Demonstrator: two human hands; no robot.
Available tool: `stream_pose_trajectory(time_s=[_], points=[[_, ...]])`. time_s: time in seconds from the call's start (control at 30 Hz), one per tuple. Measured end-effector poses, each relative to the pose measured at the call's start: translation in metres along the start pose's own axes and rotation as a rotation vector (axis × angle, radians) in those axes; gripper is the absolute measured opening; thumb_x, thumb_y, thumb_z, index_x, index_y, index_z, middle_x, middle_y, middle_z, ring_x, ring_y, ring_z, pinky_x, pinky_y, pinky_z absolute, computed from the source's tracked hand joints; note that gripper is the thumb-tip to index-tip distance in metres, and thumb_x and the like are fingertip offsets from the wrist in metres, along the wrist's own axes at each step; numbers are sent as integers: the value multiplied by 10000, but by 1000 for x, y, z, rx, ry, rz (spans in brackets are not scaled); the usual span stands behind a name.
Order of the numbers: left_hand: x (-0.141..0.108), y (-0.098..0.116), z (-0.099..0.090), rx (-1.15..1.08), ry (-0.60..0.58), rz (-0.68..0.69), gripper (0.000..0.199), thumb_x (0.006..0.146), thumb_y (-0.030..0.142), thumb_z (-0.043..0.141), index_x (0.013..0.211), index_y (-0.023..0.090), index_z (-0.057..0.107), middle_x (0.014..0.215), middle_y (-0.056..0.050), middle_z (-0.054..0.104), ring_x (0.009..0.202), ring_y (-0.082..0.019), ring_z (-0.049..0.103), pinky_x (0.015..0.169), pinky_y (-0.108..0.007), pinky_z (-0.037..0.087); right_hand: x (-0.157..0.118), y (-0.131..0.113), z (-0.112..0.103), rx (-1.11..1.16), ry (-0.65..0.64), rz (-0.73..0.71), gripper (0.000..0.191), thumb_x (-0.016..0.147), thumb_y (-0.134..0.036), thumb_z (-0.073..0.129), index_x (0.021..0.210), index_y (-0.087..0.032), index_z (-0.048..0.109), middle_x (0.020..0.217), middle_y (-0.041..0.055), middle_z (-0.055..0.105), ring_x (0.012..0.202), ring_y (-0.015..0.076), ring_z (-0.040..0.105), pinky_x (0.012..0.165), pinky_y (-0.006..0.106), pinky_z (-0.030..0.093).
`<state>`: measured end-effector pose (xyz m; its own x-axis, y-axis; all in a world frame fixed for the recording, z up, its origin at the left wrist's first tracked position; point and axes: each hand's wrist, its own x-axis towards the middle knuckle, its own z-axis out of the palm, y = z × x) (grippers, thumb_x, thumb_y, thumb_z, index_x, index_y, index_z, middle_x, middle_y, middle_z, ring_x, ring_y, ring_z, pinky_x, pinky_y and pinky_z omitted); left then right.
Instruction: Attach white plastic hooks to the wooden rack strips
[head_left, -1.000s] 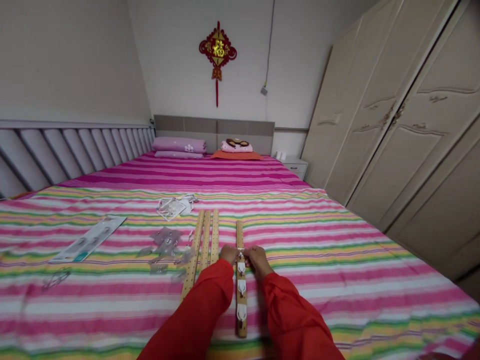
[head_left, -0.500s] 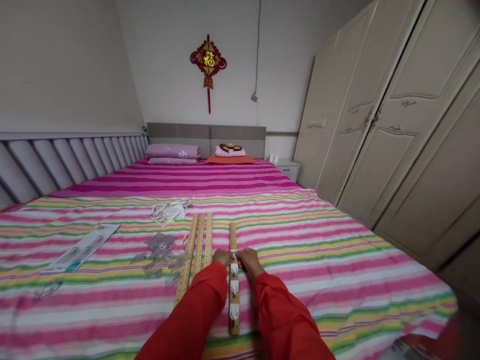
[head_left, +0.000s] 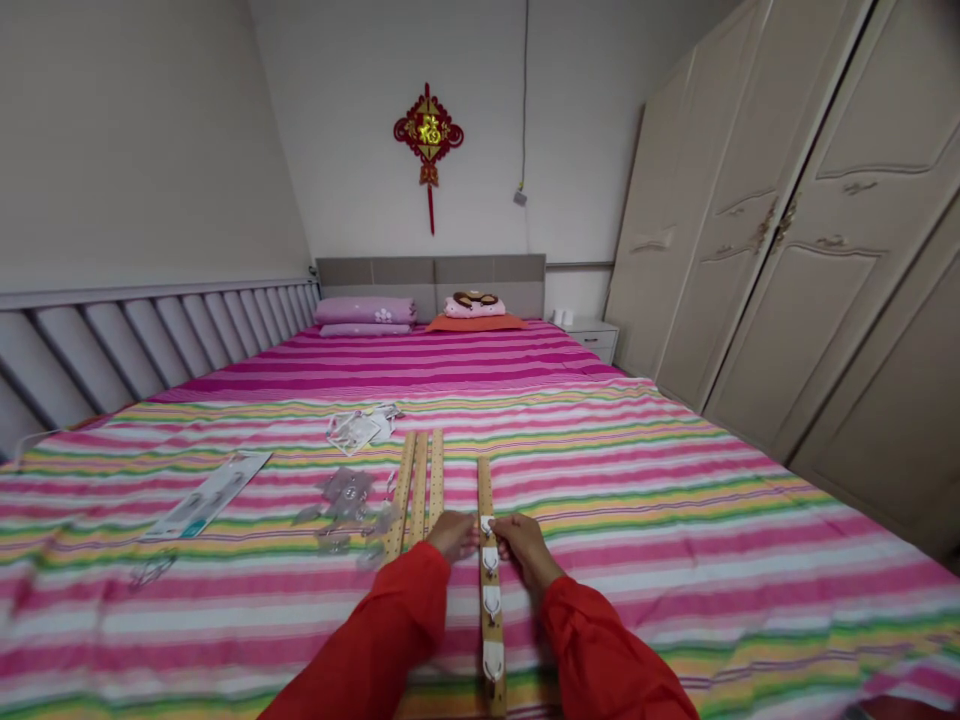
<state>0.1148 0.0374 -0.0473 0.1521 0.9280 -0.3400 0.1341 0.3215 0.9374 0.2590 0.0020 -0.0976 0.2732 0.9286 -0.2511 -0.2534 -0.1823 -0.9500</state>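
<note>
A narrow wooden strip with holes lies lengthwise in front of me, with several white hooks along it. My right hand pinches the farthest white hook from the right side. From the other side, my left hand has its fingers curled together, their tips at the strip's left edge beside that hook. Closer to me on the same strip sit another white hook, a further hook and the nearest hook. The fingertips partly cover the farthest hook.
Left of my hands lie more perforated wooden strips, clear plastic pieces, a white packaging pile, a long hook package and thin metal rings. All rest on the striped bedspread. A wardrobe stands at right.
The view has shifted, so everything sits farther right and slightly lower. My left fingertips have drawn back a little from the farthest hook; the right hand stays at it.
</note>
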Motion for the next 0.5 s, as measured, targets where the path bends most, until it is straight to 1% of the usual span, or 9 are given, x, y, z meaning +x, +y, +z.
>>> stream_pose_trajectory(time_s=[0.1, 0.13, 0.17, 0.2, 0.23, 0.3, 0.33, 0.4, 0.5], points=[[3, 12, -43, 51, 28, 52, 355, 878, 351, 560, 1175, 157, 553, 1167, -87, 588, 988, -199, 598, 833, -413, 519, 3, 1, -4, 12, -28, -3, 228, 592, -288, 731, 531, -164, 550, 354, -47, 508, 303, 78, 433, 322, 182, 321], [5, 15, -61, 82, 48, 82, 299, 845, 304, 597, 1085, 125, 606, 1043, -80, 633, 920, -189, 612, 818, -374, 508, 4, 2, -5, 17, -39, 0, 250, 599, -313, 733, 525, -163, 546, 359, -45, 511, 304, 75, 435, 321, 179, 319], [8, 18, -79, 193, 91, 168, 221, 807, 260, 616, 964, 108, 648, 880, -57, 653, 833, -177, 615, 783, -334, 500, 4, 2, -6, 21, -51, 5, 278, 607, -342, 731, 515, -164, 538, 363, -43, 510, 301, 72, 435, 319, 177, 317], [10, 21, -97, 297, 159, 270, 150, 771, 231, 616, 860, 120, 664, 757, -29, 641, 768, -170, 608, 749, -308, 490, 5, 3, -7, 26, -59, 10, 305, 617, -369, 728, 506, -166, 530, 367, -42, 511, 297, 69, 433, 315, 176, 314], [12, 23, -114, 395, 226, 330, 93, 736, 214, 608, 759, 139, 658, 665, -9, 615, 716, -169, 598, 711, -295, 481, 5, 3, -7, 30, -62, 14, 328, 625, -394, 724, 499, -168, 522, 370, -41, 510, 293, 67, 432, 311, 176, 311], [16, 24, -138, 461, 259, 361, 62, 675, 186, 608, 622, 163, 630, 594, -3, 591, 663, -173, 579, 678, -288, 460, 4, 2, -6, 34, -52, 13, 353, 638, -425, 719, 498, -172, 517, 375, -41, 511, 288, 68, 432, 305, 180, 310], [17, 25, -146, 486, 262, 362, 73, 647, 175, 613, 574, 173, 619, 579, -6, 591, 650, -178, 571, 675, -293, 452, 4, 1, -6, 34, -44, 8, 358, 644, -434, 717, 500, -174, 517, 377, -40, 513, 288, 70, 433, 304, 183, 311], [20, 24, -153, 556, 246, 384, 77, 604, 152, 629, 536, 188, 628, 589, -21, 612, 671, -195, 568, 712, -311, 443, 2, 0, -5, 33, -36, 3, 368, 659, -451, 709, 502, -177, 521, 377, -36, 515, 288, 75, 434, 303, 189, 312], [23, 23, -151, 741, 230, 450, 116, 571, 96, 641, 567, 208, 673, 666, -43, 651, 796, -239, 586, 835, -350, 414, 0, -1, -5, 33, -34, 1, 381, 678, -473, 696, 500, -178, 532, 369, -30, 511, 290, 82, 436, 307, 196, 317]])
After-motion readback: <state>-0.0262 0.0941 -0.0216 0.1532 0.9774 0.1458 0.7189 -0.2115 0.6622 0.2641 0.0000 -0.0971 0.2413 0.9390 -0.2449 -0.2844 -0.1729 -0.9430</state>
